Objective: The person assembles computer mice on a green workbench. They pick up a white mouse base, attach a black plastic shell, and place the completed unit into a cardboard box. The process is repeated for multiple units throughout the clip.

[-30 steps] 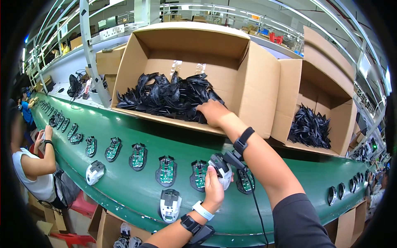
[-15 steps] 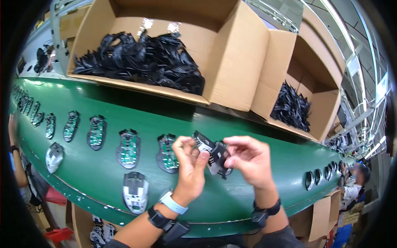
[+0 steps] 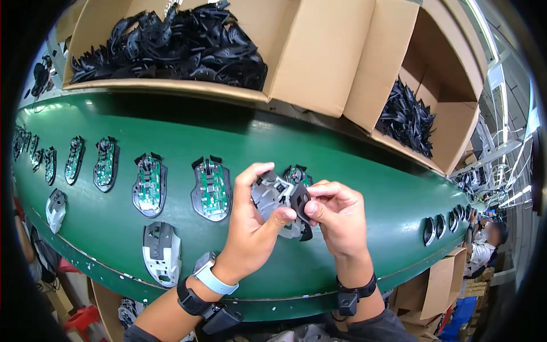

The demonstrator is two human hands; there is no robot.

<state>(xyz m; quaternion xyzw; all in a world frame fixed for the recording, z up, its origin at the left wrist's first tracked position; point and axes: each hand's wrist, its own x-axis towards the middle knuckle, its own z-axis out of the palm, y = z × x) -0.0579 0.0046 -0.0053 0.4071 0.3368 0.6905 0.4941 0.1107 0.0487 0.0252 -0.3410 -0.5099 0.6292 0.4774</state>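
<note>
My left hand (image 3: 248, 228) is closed round a grey computer mouse shell (image 3: 266, 199), its hollow inner side partly showing. A curved black plastic piece (image 3: 299, 200) lies against the shell's right side. The thumb and fingers of my right hand (image 3: 343, 222) pinch that black piece at its right edge; whether it is seated in the shell I cannot tell. Just behind my hands a mouse base with a green circuit board (image 3: 296, 173) is partly hidden. Left of my left hand lies another mouse base (image 3: 212, 194), and nearer me a grey-and-white mouse shell (image 3: 162, 253).
More circuit-board bases (image 3: 150, 185) line the green work surface (image 3: 399, 222) leftward. A big cardboard box (image 3: 319, 54) of black plastic parts (image 3: 171, 51) stands behind; a second box (image 3: 458, 125) is at right. Several dark curved parts (image 3: 429, 231) and a person (image 3: 484, 242) are farther right.
The mouse shell has turned in my hands, showing more of its hollow side. My right fingers have shifted along the black piece. The whole view has moved, so boxes and bases appear farther up and left.
</note>
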